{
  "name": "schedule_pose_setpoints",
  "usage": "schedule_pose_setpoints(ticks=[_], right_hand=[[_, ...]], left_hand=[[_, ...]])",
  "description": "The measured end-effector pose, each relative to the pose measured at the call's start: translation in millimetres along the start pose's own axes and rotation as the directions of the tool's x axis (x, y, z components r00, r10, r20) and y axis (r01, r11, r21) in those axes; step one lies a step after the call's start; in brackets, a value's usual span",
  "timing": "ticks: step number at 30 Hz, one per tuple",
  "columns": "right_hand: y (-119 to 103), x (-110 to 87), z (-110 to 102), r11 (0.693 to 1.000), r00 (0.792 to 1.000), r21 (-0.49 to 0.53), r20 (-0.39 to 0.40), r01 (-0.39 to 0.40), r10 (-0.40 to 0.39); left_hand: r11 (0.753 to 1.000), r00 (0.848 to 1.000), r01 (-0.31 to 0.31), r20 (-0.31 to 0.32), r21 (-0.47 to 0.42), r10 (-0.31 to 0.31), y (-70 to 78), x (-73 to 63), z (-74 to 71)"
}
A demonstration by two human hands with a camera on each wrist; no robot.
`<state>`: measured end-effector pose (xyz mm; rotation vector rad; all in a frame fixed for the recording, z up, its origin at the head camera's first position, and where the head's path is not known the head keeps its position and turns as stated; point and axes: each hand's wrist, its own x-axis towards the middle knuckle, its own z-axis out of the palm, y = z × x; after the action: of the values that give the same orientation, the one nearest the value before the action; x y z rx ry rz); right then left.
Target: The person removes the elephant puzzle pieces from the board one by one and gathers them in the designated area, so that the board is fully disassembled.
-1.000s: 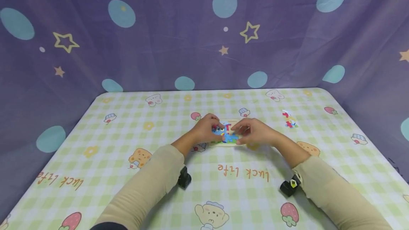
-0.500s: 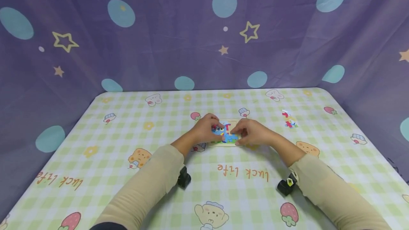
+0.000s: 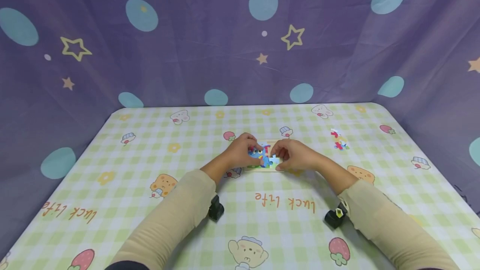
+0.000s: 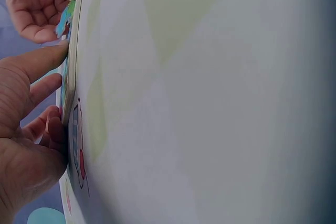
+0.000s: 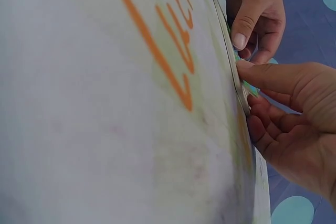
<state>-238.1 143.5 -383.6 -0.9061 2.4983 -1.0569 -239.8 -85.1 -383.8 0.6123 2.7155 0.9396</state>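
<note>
A wooden puzzle board [image 3: 264, 171] with a blue cartoon picture lies mid-table. My left hand [image 3: 240, 151] holds its left end, thumb and forefinger on the picture and other fingers at the edge in the left wrist view. At the lower right, a puzzle piece [image 3: 274, 162] looks pale blue and tilted. My right hand [image 3: 298, 155] pinches this piece by its right side, between thumb and curled fingers. In the left wrist view the piece [image 4: 65, 20] shows green and blue, leaning up from the board. Fingers cover part of the picture.
A few colourful puzzle pieces [image 3: 339, 141] lie to the right, beyond my right hand. A green-and-white checked cloth [image 3: 210, 228] covers the table. Behind the far edge hangs a purple curtain [image 3: 187, 45]. A small black camera sits at each wrist.
The right hand has moved in and taken hold of the lower-right piece, which lay flat and blue before and now looks tilted and paler. The left hand has stayed put.
</note>
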Motion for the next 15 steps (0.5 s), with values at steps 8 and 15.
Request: schedule_pose_setpoints(ticks=[8,15], right_hand=[[0.5,-1.6,-1.3,0.997,0.999,0.065,0.008,0.038,-0.039],[3.8,-7.1,-5.3,0.992,0.999,0.125,-0.030,0.034,-0.031]], left_hand=[[1.000,1.000,0.004,-0.001,-0.009,-0.004,1.4,-1.6,-0.9],[1.000,1.000,-0.002,0.006,-0.012,0.002,1.2,-2.1,-1.0]])
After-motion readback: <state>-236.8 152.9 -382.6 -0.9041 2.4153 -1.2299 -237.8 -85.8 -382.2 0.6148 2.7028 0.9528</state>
